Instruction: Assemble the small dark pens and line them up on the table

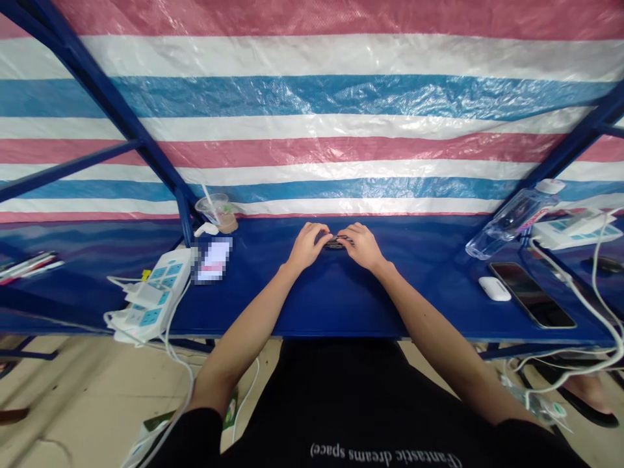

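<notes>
Both my hands meet over the middle of the blue table, around a small dark flat object. My left hand has its thumb and fingers closed on the object's left end. At the other end, my right hand pinches it in the same way. A thin, shiny edge shows by the right fingertips. Fingers cover much of the object, and it is too small to tell its kind.
To the left lie a power strip, a lit phone and a plastic cup with straw. On the right are a water bottle, a white earbud case, a dark phone and another power strip. Striped sheeting hangs behind.
</notes>
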Demonstrator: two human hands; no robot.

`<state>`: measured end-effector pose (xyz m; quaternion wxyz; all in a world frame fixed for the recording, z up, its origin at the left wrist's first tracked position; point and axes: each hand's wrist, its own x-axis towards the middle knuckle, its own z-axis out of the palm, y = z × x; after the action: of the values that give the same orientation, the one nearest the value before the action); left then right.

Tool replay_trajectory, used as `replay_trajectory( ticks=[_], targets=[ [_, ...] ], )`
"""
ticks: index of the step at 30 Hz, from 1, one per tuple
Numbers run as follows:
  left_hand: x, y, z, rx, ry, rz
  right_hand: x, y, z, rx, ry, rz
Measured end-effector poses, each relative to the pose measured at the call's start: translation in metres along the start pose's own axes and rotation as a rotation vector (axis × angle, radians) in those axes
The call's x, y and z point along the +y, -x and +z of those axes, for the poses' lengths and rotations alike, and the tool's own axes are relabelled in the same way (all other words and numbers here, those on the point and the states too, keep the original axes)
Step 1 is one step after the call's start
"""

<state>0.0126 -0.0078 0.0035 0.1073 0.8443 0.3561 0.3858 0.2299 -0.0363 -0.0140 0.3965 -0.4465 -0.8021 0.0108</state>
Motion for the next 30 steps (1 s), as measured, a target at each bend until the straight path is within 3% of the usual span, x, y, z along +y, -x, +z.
replay_trajectory(
  ticks=[7, 30],
  targets=[
    [-0.0054, -0.0018, 0.0033, -0.071, -0.03, 0.053, 0.003, 0.0025, 0.0023, 0.003, 0.006, 0.012],
    [-0.003, -0.0017, -0.0034, -0.041, -0.016, 0.055, 0.0032, 0.0079, -0.0002, 0.071, 0.004, 0.076]
  ],
)
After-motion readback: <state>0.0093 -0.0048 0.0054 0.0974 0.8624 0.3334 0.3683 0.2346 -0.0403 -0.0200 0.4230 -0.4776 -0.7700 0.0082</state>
